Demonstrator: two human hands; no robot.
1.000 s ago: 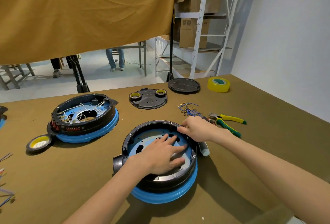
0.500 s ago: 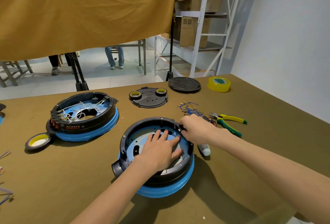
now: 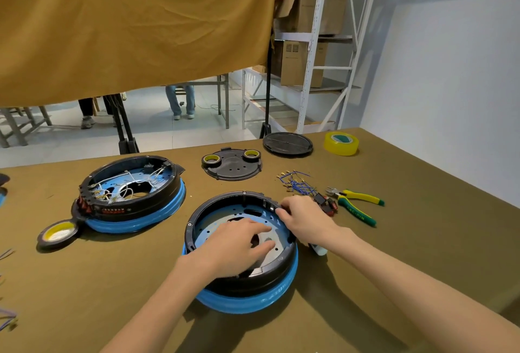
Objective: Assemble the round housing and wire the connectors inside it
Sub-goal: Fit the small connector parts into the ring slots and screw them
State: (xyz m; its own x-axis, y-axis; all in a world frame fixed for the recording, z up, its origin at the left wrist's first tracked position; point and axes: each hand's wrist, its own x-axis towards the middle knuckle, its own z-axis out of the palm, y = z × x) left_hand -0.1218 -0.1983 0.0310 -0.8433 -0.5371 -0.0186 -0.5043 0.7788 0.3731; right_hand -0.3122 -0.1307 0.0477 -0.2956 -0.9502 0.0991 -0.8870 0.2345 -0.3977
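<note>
Pinching at the far-right rim of the round housing (image 3: 242, 245), the fingers (image 3: 282, 210) of our right hand (image 3: 305, 219) are curled onto the black wall, though whether there's a small part between them we can't tell. Our left hand (image 3: 235, 245) lies inside on the blue plate (image 3: 225, 219), fingers spread and nearly straight, pressing down and holding nothing.

The housing sits near the middle of the table (image 3: 422, 240), toward the near edge. To do this bit well, we'd say keep that left palm flat so the shell can't spin while the right hand works the rim.

Further out: loose blue wires (image 3: 295, 182) and pliers (image 3: 356, 205) just beyond the right hand toward the right edge, and an already wired housing (image 3: 132, 192) toward the left edge, handy as a reference.
</note>
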